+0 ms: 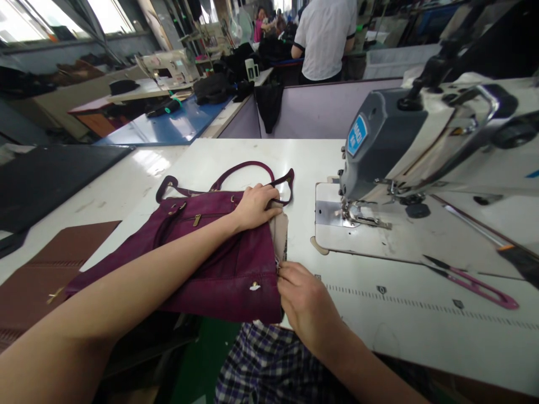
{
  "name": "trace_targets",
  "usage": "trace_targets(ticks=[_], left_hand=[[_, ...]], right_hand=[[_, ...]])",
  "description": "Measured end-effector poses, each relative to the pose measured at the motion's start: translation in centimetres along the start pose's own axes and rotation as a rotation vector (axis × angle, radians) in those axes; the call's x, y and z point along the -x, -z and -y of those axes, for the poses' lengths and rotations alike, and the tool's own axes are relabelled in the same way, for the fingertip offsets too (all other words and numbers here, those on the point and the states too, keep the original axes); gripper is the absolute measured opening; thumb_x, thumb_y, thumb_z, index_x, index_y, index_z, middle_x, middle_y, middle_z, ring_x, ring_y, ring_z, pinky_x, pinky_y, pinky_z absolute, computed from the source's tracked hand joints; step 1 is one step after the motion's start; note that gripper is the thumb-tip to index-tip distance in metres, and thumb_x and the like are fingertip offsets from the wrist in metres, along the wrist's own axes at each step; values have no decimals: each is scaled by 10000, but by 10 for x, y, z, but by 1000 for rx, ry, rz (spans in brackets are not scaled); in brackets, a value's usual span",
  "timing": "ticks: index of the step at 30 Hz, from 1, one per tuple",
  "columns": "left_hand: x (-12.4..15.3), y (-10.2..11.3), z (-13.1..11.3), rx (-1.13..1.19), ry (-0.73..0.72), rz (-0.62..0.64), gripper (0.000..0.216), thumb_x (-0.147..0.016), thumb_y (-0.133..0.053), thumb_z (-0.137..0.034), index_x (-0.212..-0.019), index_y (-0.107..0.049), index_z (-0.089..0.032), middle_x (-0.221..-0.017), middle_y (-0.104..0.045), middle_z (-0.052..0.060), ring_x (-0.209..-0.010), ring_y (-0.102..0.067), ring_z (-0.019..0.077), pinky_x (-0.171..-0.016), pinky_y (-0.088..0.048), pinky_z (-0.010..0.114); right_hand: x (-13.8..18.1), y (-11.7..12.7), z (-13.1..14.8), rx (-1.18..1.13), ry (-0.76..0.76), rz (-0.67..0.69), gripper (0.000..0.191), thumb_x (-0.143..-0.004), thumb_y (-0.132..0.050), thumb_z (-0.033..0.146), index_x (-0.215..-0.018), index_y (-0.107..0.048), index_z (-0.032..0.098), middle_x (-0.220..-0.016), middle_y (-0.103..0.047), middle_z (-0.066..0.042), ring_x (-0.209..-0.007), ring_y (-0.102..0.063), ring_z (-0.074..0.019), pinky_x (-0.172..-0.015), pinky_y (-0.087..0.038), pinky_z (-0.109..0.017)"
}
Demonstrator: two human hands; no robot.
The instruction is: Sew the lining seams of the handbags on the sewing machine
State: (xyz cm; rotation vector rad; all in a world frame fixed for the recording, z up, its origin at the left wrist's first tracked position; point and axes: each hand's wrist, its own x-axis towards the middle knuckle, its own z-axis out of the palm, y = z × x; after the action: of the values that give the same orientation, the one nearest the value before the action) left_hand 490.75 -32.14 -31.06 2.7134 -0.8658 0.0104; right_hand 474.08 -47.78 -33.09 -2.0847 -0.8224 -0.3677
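A maroon handbag (219, 252) lies on the white sewing table in front of me, its handle loop and straps stretched out on the far side. My left hand (257, 207) rests across the bag's upper right corner, fingers closed over the edge by the beige lining (278, 227). Lower along that same right edge, my right hand (301, 289) pinches the bag's rim; the fingertips are partly hidden there. A brass zipper pull (196, 220) shows on the bag's face. The bag's near part overhangs the table's front edge.
Right of the bag stands a sewing machine (379, 140) with its needle area over a metal plate. Pink-handled thread snips (475, 283) and a screwdriver (484, 230) lie near it. Brown panels (54, 269) are at left. A person in a white shirt (324, 39) stands beyond the partition.
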Motion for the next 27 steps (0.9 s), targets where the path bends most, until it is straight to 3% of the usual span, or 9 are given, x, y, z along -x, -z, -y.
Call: trace_targets(ticks=[3, 8, 15, 22, 24, 27], left_hand=[[-2, 0, 0, 0, 5, 19, 183, -835, -580, -317, -928, -563, -161, -987, -582, 92, -975, -500, 302, -835, -388, 460], [-9, 5, 7, 88, -28, 115, 364, -735, -712, -411, -954, -578, -153, -961, -565, 68, -890, -535, 234, -769, -422, 357], [-10, 3, 10, 146, -50, 98, 292, -749, -706, -374, -915, -610, -154, -909, -552, 47, -841, -541, 198, -756, -423, 314], [-9, 4, 9, 152, -44, 75, 272, -743, -706, -375, -858, -602, -152, -864, -535, 40, -793, -525, 191, -712, -402, 308], [-9, 4, 9, 154, -41, 79, 271, -742, -704, -377, -840, -596, -149, -856, -527, 39, -782, -518, 189, -705, -395, 310], [-10, 4, 9, 165, -42, 93, 270, -743, -693, -383, -834, -590, -151, -861, -524, 39, -781, -517, 186, -702, -396, 309]], right_hand=[[2, 3, 1, 21, 35, 23, 317, -915, -371, 25, -785, -656, 71, -857, -640, -152, -945, -588, -254, -903, -541, -357], [6, 3, 2, 47, 35, 68, 359, -976, -341, 98, -886, -685, 51, -901, -639, -172, -992, -589, -265, -949, -531, -380], [12, 1, 3, 80, 30, 49, 352, -985, -325, 89, -1004, -672, 32, -983, -637, -190, -1046, -587, -263, -965, -528, -397], [14, 3, 2, 137, 26, 40, 304, -938, -372, 51, -863, -667, 59, -880, -636, -160, -884, -572, -281, -786, -537, -435], [16, 7, 6, 103, -11, 102, 279, -886, -385, 31, -883, -661, 71, -936, -630, -163, -930, -558, -286, -832, -517, -444], [22, 16, 15, 38, -112, 247, 353, -766, -494, 88, -1093, -627, 75, -1182, -569, -166, -1150, -475, -305, -1053, -383, -493]])
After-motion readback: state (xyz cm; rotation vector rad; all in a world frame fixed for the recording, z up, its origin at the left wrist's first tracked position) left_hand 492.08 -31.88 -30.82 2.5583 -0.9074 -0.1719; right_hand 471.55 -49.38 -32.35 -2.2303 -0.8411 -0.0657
